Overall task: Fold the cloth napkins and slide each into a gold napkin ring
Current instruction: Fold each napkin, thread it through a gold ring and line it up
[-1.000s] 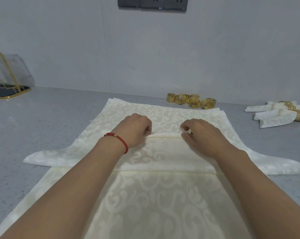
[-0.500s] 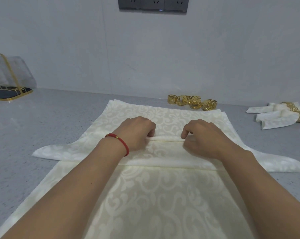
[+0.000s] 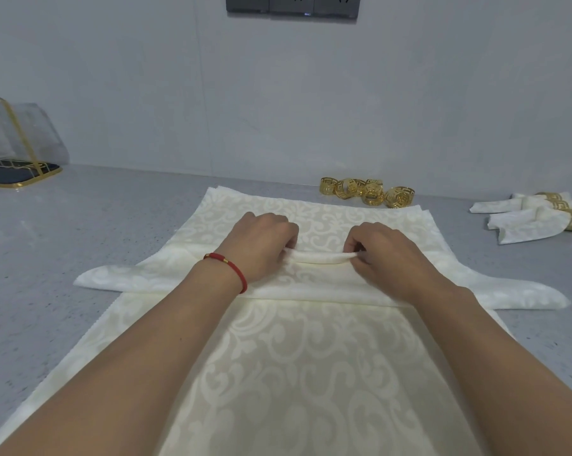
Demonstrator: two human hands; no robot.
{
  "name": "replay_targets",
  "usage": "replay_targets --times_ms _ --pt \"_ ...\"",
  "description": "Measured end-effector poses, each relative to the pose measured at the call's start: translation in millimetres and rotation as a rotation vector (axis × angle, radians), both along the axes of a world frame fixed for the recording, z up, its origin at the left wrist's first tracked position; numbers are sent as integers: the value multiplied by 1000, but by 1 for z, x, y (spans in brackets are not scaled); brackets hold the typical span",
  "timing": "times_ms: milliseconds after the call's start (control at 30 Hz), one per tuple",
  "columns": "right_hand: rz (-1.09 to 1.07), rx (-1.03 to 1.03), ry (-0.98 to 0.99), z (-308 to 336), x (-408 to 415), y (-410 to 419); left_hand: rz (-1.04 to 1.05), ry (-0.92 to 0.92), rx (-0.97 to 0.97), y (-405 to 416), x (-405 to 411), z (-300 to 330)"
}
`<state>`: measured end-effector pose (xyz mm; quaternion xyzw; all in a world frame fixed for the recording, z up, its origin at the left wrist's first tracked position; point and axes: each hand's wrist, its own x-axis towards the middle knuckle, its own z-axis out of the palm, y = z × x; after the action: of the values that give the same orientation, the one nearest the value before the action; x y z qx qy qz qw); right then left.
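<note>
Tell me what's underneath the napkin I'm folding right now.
Under the folded napkin lies a stack of flat cream napkins on the grey counter. Both hands pinch its fold. How many napkins are stacked is hidden.

Loose rings (image 3: 367, 191) lie behind the napkin (image 3: 311, 357); ringed napkins (image 3: 538, 215) far right.

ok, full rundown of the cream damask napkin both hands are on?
The cream damask napkin being folded looks like woven cloth with a pale scroll pattern. It lies crosswise as a band over a stack of flat napkins, its ends spreading onto the grey speckled counter. The left hand and right hand pinch up a ridge along its middle.
</note>
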<state>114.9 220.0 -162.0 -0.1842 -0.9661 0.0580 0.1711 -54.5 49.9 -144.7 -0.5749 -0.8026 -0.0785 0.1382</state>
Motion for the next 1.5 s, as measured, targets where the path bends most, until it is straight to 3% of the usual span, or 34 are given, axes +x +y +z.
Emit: replay_targets --times_ms 167,367,700,833,1033,1267,1500 --pt "11 -95 -55 6 4 -1 -23 -92 -140 -5 2 2" --pt "30 -291 -55 5 8 0 37 -264 -64 -6 2 3" --pt "54 -89 -48 10 3 -3 11 -89 -38 -3 7 0" --pt "63 -189 -61 15 12 -5 -10 -164 -152 -7 10 7" --pt "67 -267 -119 13 13 0 -8 -296 -98 -8 7 6" --pt "95 -176 -135 25 13 -12 3 -171 -155 -7 18 12" --pt "48 9 -397 37 32 -43 35 109 -312 -21 47 7"
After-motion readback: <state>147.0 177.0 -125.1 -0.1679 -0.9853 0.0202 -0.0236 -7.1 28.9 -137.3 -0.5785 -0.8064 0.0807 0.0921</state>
